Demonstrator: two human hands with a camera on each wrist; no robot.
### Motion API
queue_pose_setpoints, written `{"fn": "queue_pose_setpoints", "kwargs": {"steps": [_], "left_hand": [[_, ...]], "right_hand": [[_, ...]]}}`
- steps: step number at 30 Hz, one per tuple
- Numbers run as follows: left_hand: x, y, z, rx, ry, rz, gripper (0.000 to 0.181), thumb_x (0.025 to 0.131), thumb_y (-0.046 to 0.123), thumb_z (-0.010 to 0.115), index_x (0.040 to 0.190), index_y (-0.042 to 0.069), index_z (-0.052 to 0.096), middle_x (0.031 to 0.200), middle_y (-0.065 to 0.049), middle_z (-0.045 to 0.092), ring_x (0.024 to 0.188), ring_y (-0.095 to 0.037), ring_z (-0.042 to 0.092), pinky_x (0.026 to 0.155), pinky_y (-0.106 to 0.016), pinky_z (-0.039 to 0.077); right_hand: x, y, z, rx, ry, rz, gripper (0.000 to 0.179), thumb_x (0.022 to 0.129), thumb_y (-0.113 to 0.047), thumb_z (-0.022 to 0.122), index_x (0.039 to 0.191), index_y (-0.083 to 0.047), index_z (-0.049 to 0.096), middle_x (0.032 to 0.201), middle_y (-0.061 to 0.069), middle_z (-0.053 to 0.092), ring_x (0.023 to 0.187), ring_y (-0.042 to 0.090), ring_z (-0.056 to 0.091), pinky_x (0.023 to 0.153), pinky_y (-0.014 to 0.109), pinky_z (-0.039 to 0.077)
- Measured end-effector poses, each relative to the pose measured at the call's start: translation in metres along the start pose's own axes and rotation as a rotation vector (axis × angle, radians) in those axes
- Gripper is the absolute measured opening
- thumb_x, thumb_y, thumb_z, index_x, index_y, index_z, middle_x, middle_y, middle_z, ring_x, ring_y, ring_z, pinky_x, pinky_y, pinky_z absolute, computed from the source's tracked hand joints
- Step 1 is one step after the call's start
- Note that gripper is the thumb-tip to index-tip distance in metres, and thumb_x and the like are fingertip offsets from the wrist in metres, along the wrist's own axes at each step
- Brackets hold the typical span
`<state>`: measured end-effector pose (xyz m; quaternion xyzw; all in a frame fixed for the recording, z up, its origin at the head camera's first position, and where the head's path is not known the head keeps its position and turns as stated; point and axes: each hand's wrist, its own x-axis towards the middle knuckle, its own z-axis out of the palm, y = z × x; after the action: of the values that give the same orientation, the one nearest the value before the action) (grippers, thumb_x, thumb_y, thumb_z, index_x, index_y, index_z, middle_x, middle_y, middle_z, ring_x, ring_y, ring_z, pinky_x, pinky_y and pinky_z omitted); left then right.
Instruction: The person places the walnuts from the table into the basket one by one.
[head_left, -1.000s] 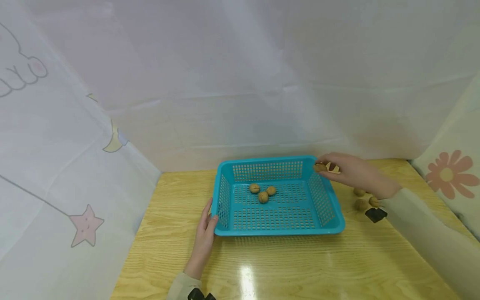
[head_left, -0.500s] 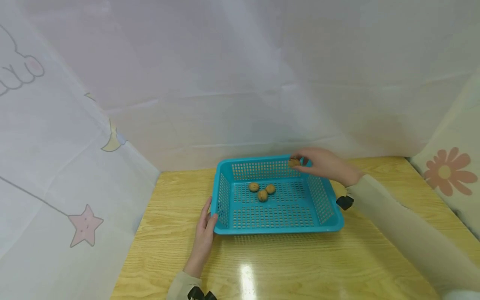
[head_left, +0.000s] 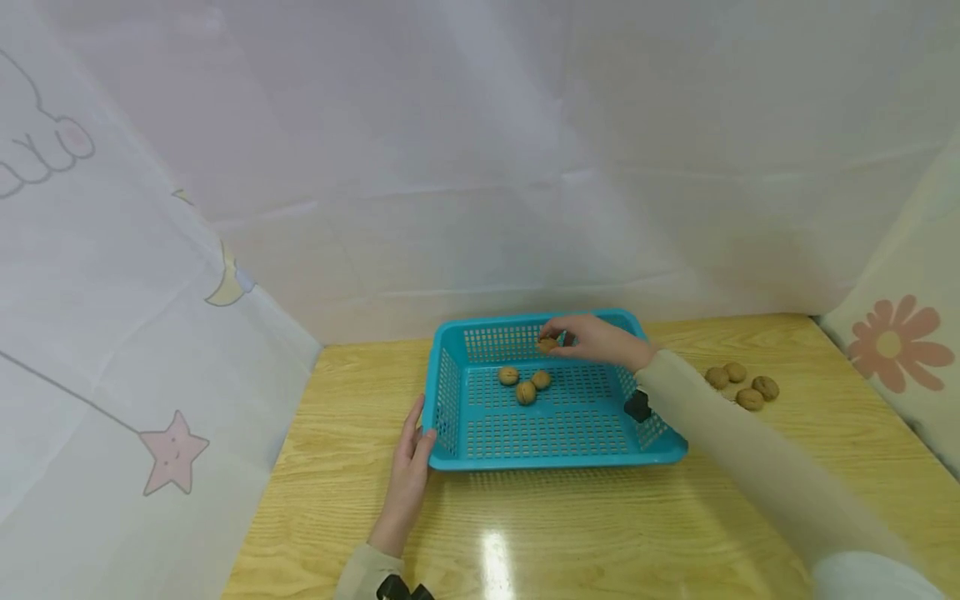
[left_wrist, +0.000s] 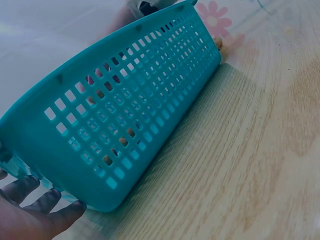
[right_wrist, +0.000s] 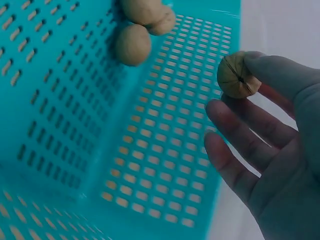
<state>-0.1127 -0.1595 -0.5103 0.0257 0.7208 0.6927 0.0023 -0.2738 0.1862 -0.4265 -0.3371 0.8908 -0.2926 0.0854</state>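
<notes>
A turquoise plastic basket [head_left: 558, 462] with slotted walls and floor stands on the wooden table. My right hand [head_left: 596, 340] is over its back part, pinching a walnut [head_left: 547, 344] between thumb and fingertips. In the right wrist view that walnut [right_wrist: 235, 76] shows its seam, and the lower fingers spread loosely. Three more walnuts [head_left: 526, 392] lie together on the basket floor, left of centre. At the basket's left end my left hand [head_left: 408, 479] rests against the outside, thumb by the front corner. The left wrist view has its fingertips [left_wrist: 75, 207] touching the end wall.
Several walnuts [head_left: 750, 399] lie in a group on the table [head_left: 600, 533], right of the basket. A pale cloth [head_left: 480, 167] hangs behind the table, and printed cloth [head_left: 112, 333] hangs at the sides.
My right hand has carried the walnut left from beyond the basket's right rim, then lower over the back part of the basket. My left hand and the basket stay in place.
</notes>
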Motion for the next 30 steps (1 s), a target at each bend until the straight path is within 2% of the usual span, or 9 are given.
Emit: {"fn": "queue_pose_setpoints", "kwargs": {"steps": [7,16,20,30], "left_hand": [[0.0,-0.001,0.0,-0.011,0.005,0.005,0.06,0.113,0.025,0.045,0.168,0.02,0.022,0.16,-0.023,0.042,0.144,-0.04,0.046,0.104,-0.035,0.051],[-0.001,-0.001,0.0,-0.002,0.005,0.005,0.06,0.113,0.026,0.044,0.168,0.021,0.021,0.159,-0.023,0.043,0.144,-0.04,0.045,0.104,-0.034,0.049],[-0.001,-0.001,0.0,0.002,0.013,0.001,0.059,0.113,0.026,0.044,0.168,0.024,0.022,0.159,-0.023,0.043,0.145,-0.038,0.045,0.105,-0.034,0.049],[0.0,-0.002,0.0,-0.018,0.007,-0.003,0.06,0.113,0.025,0.045,0.168,0.02,0.021,0.158,-0.024,0.044,0.143,-0.04,0.046,0.104,-0.036,0.05]], "right_hand": [[0.019,0.016,0.024,0.029,-0.084,0.063,0.036,0.103,-0.022,0.069,0.136,-0.009,0.066,0.132,0.01,0.067,0.12,0.033,0.064,0.099,0.051,0.053],[0.028,0.024,0.035,0.014,-0.138,0.134,0.043,0.104,-0.023,0.067,0.141,-0.003,0.062,0.137,0.015,0.064,0.128,0.037,0.058,0.106,0.055,0.048],[0.03,0.026,0.038,0.014,-0.148,0.139,0.04,0.104,-0.022,0.067,0.139,-0.003,0.063,0.135,0.014,0.065,0.126,0.036,0.059,0.105,0.055,0.048],[0.035,0.023,0.042,0.013,-0.206,0.127,0.034,0.103,-0.029,0.069,0.127,-0.004,0.069,0.126,0.01,0.069,0.12,0.032,0.063,0.1,0.051,0.052]]}}
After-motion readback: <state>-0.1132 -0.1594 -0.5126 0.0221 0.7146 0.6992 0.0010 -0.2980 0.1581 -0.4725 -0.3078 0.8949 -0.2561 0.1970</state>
